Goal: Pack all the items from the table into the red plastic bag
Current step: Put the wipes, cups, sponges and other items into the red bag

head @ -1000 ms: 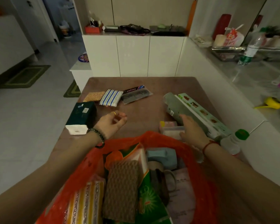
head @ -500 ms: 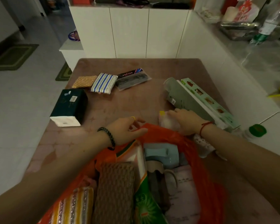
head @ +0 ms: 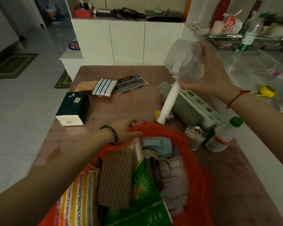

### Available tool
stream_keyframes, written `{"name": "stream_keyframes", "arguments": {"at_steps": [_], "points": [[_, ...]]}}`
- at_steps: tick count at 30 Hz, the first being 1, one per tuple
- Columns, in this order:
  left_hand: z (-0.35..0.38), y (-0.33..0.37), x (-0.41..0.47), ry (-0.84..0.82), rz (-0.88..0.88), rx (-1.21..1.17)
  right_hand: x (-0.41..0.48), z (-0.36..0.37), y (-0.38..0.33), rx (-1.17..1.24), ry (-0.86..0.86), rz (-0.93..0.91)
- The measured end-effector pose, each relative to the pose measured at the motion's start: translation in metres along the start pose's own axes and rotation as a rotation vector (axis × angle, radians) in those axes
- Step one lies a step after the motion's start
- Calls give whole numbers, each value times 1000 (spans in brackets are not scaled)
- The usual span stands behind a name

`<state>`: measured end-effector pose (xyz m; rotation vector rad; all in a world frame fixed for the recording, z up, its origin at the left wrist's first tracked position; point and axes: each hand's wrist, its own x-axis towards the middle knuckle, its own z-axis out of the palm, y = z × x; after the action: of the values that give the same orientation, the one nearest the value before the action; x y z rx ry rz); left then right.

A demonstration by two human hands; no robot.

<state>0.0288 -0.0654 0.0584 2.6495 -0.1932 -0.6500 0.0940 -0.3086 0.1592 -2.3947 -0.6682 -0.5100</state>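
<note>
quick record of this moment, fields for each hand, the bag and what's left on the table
left hand: grips the red bag at its rim
right hand: holds a translucent plastic pack above the table, white tail hanging
red bag: open, holds a mug and a brown cloth
left on table: dark tissue pack, striped cloth, green box, jar, green-capped bottle

Only one cam here, a wide-angle on the person's head, looking forward and down across the pinkish-brown tabletop [head: 104,111] toward the white cabinets [head: 126,41] at the far end. The red plastic bag [head: 160,128] sits right under it at the bottom edge, so that's the closest thing in frame.
</note>
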Motion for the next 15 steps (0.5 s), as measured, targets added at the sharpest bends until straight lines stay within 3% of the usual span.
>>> {"name": "stream_keyframes", "arguments": {"at_steps": [3,8,11,15], "points": [[4,13,11,1,-28,1,-27,-9,-30,250,-128,-1],[19,37,21,-39,-58,-11,-100,39,-40,336,-566,122],[22,47,32,65,-12,-117,-124,57,-37,439,-603,166],[23,48,39,190,34,-182,-127,60,-27,50,-717,40]]}}
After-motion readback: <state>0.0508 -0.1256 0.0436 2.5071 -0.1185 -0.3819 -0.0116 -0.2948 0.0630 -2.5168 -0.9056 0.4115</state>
